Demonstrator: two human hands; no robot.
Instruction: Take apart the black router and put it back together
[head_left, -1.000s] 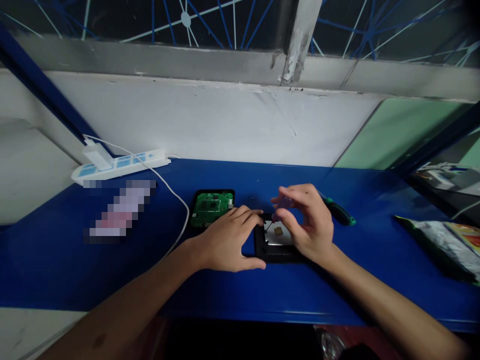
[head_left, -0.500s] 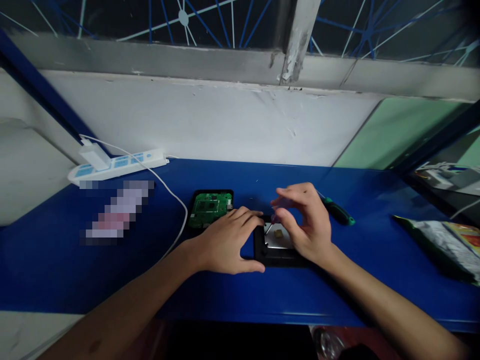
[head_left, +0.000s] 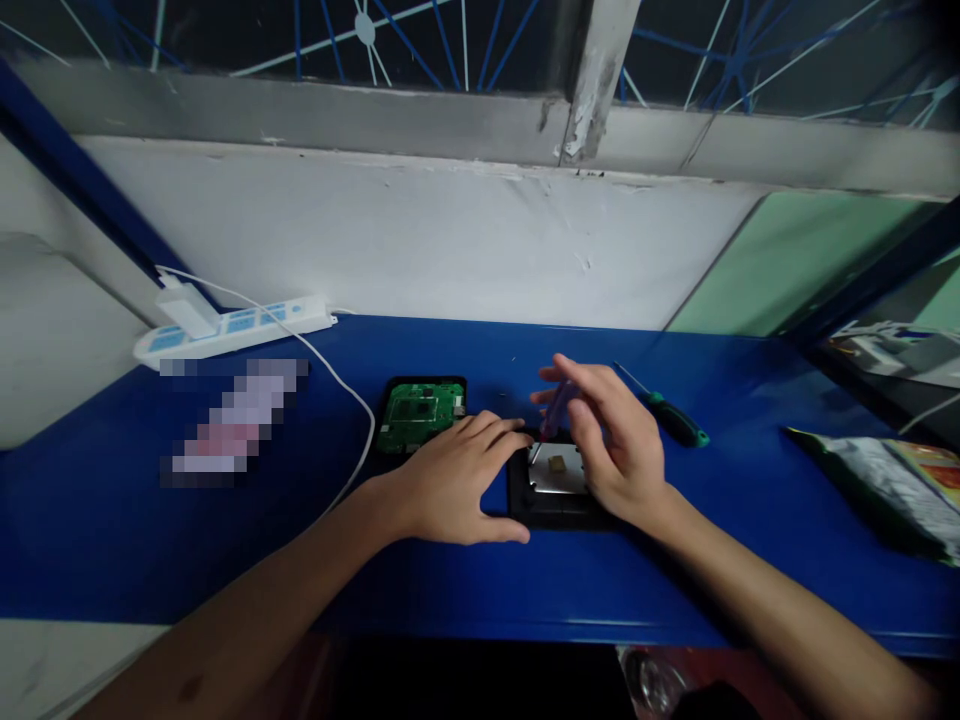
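Note:
A black plastic casing with a silver metal plate inside lies on the blue table. My left hand spans its left edge, fingertips at the upper corner and thumb at the lower one, gripping it. In my right hand is a small screwdriver with a translucent purple handle. Its shaft slants down to the left, the tip at the plate's left edge. Left of the casing, another black shell holds a green circuit board, partly hidden behind my left hand.
A green-and-black screwdriver lies right of my right hand. Farther right is a shiny packet. At the back left stands a white power strip with a plugged-in charger; a white cable runs across the table. A blurred-out item lies below the strip.
The fingers of my right hand have shifted around the screwdriver, leaving more of its purple handle showing. My left hand and the casing stay in place.

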